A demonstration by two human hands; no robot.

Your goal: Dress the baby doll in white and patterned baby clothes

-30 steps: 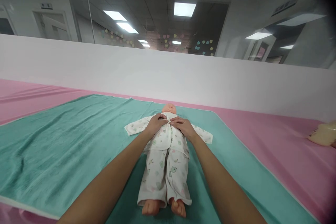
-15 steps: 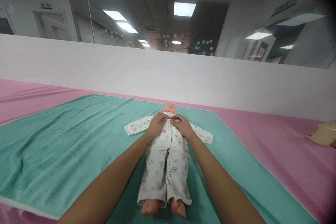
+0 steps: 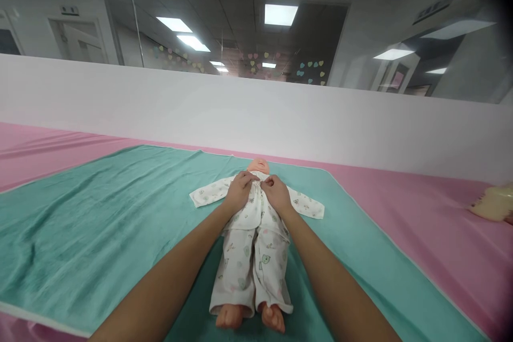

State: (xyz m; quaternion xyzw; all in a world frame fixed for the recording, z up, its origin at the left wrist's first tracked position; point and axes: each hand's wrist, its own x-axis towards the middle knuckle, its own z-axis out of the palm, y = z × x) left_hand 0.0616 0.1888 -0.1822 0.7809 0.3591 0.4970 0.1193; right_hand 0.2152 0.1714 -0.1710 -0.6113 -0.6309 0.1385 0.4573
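A baby doll (image 3: 254, 240) in white printed pyjamas lies on its back on a teal towel (image 3: 100, 224), head away from me, bare feet toward me. My left hand (image 3: 239, 191) rests on the left of the doll's chest, fingers curled and pinching the front edge of the shirt (image 3: 251, 212) near the collar. Opposite it, my right hand (image 3: 276, 192) pinches the other edge of the shirt front, fingers closed. The two hands meet at the middle of the chest just below the doll's chin. Both sleeves lie spread out sideways.
The towel lies on a pink sheet (image 3: 420, 224) covering the bed or table. A white partition (image 3: 256, 117) runs along the far side, with glass above it. A cream fluffy object (image 3: 495, 203) lies at the right edge.
My right hand has drawn inward a little toward the chest's middle and curled tighter on the shirt edge. The left hand and the doll have barely moved.
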